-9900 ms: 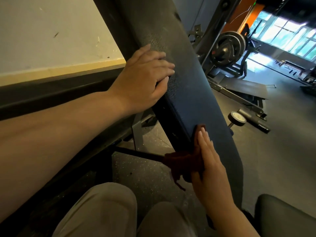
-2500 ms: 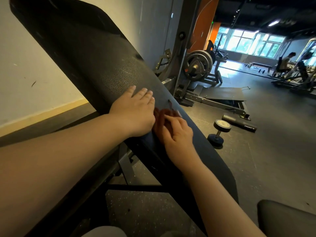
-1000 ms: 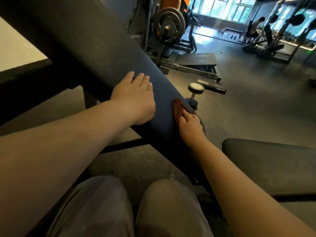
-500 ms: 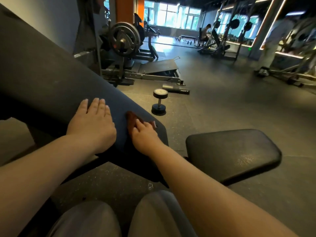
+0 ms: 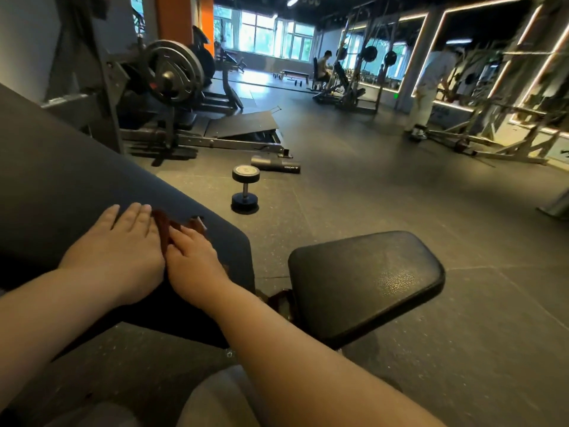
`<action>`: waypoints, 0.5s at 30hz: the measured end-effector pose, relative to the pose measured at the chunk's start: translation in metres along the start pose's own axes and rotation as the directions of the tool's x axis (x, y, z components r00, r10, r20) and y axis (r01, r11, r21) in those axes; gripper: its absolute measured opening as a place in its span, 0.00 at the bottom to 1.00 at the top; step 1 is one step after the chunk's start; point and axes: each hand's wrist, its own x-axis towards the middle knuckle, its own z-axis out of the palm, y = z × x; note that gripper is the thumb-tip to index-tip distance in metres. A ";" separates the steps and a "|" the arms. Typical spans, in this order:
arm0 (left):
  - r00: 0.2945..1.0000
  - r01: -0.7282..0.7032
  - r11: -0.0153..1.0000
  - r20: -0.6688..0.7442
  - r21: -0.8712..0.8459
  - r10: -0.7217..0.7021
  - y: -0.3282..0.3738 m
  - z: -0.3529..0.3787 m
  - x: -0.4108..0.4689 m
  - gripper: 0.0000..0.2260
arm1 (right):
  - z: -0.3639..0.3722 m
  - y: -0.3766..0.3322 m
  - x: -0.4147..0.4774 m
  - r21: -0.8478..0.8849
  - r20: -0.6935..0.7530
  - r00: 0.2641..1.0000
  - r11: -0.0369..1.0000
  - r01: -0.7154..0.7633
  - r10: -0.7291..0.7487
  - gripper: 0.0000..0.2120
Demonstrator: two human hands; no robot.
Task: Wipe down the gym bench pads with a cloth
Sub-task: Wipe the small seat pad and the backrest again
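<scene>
Dark red-brown cloth (image 5: 162, 224), crumpled, lying on the lower end of the inclined black padded backrest (image 5: 92, 180) of the gym bench, pressed to the vinyl under the fingers of the right hand (image 5: 194, 257). Only a fold at the fingertips and a strip along the thumb side of the cloth show; the rest is hidden beneath the palm. The right hand's fingers lie nearly straight over the cloth, bearing down on it and not gripping it. The left hand (image 5: 120, 245) rests flat on the backrest just beside the cloth, fingers extended and together, holding nothing and apparently steadying the pad. The backrest's long axis runs from upper left down to lower right, and the cloth sits close to its lower edge, so little of this pad lies beyond the cloth along that axis. The separate black textured seat pad (image 5: 366, 282) lies to the right of both hands, apart from the backrest across a narrow gap, and shows a dull sheen. The right hand, already on the cloth, is the nearer of the two to it; the coming move probably calls for carrying the cloth rightward over the gap. A black dumbbell (image 5: 245, 189) stands on the rubber floor (image 5: 400, 195) beyond, well apart.
</scene>
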 end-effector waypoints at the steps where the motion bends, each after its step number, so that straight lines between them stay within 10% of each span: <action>1: 1.000 -0.011 1.000 -0.004 -0.013 0.011 0.001 -0.002 -0.001 0.27 | -0.001 0.003 -0.002 0.015 -0.001 0.999 0.999 0.043 -0.043 0.21; 9: 0.999 0.021 0.995 -0.032 -0.093 -0.024 0.001 0.009 0.006 0.28 | -0.007 0.045 0.014 -0.089 -0.122 0.966 0.967 -0.239 0.228 0.24; 15: 0.999 0.021 0.991 -0.034 -0.134 -0.026 0.002 0.008 0.004 0.27 | -0.001 0.026 0.010 -0.045 0.047 0.993 0.993 0.108 -0.106 0.22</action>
